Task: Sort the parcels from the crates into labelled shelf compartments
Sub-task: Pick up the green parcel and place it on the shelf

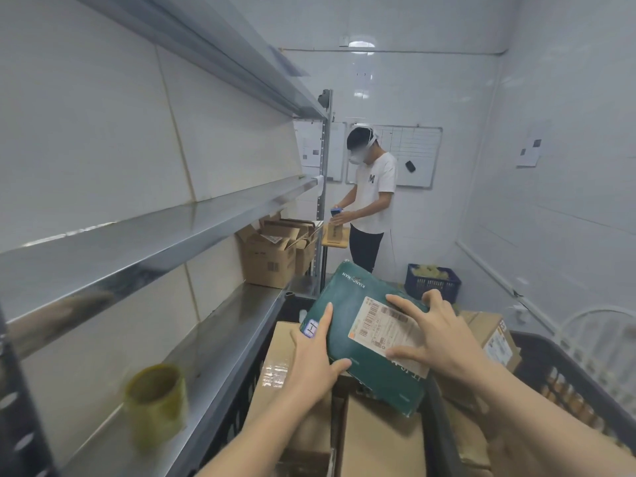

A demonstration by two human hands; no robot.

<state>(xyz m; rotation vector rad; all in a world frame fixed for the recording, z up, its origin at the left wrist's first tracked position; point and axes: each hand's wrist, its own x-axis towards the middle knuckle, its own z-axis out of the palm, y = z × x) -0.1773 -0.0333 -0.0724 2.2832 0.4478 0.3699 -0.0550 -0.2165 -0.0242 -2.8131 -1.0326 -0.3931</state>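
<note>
Two hands hold the green parcel tilted above the cardboard boxes packed in the near black crate. The left hand grips its left corner, fingers laid along the edge and thumb across the near side. The right hand has its fingers spread over the far edge and its thumb pressed on the shipping label. A small sticker reading "H" sits beside the left fingers.

The step in hand is likely reading the destination. The thumb should slide off the label so that the print is uncovered, and the parcel should be kept level. The compartment marks should be checked before reaching towards the steel shelf, where a roll of tape stands. Further along the shelf are open cartons. Beyond them a second person works, so the aisle is narrow.
</note>
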